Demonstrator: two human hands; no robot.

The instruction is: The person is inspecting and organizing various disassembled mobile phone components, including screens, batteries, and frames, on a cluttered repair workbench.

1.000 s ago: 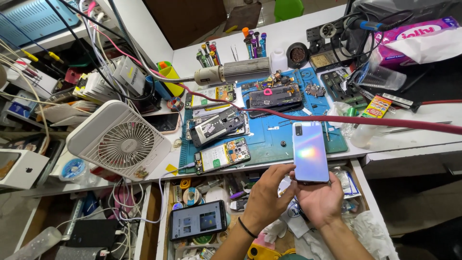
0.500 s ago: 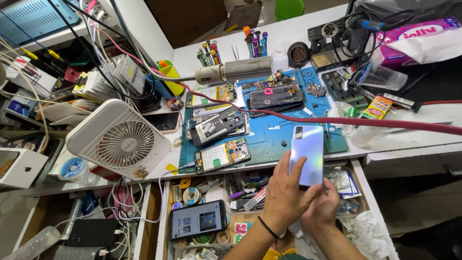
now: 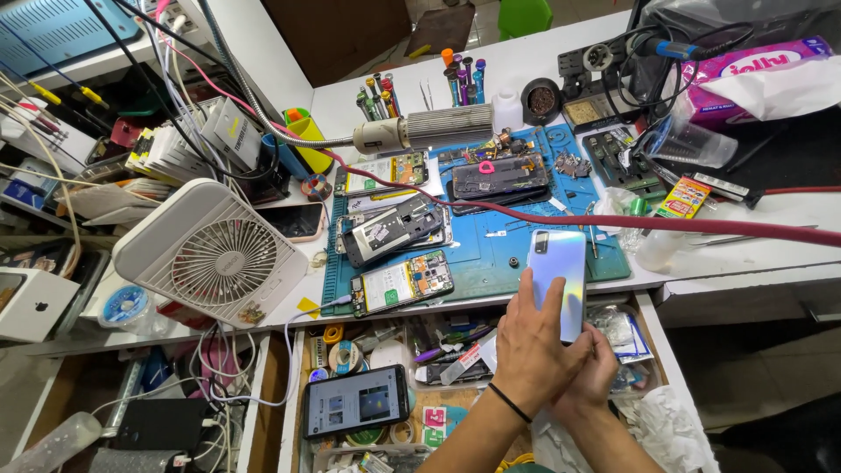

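Observation:
I hold a smartphone (image 3: 561, 271) with a shiny iridescent back, camera end pointing away from me, above the front edge of the blue work mat (image 3: 491, 254). My left hand (image 3: 526, 346) lies over the phone's lower part with fingers pressing along its left side. My right hand (image 3: 600, 368) grips the phone's bottom end from below, partly hidden under the left hand. A black band sits on my left wrist.
Opened phones (image 3: 390, 229) and circuit boards (image 3: 401, 282) lie on the mat. A white desk fan (image 3: 210, 258) stands at the left. A red hose (image 3: 666, 223) crosses the bench. The open drawer (image 3: 377, 394) holds a lit phone (image 3: 355, 401), tape rolls and parts.
My left hand has moved from beside the phone onto its back, covering the lower part. The phone has shifted slightly right and lower.

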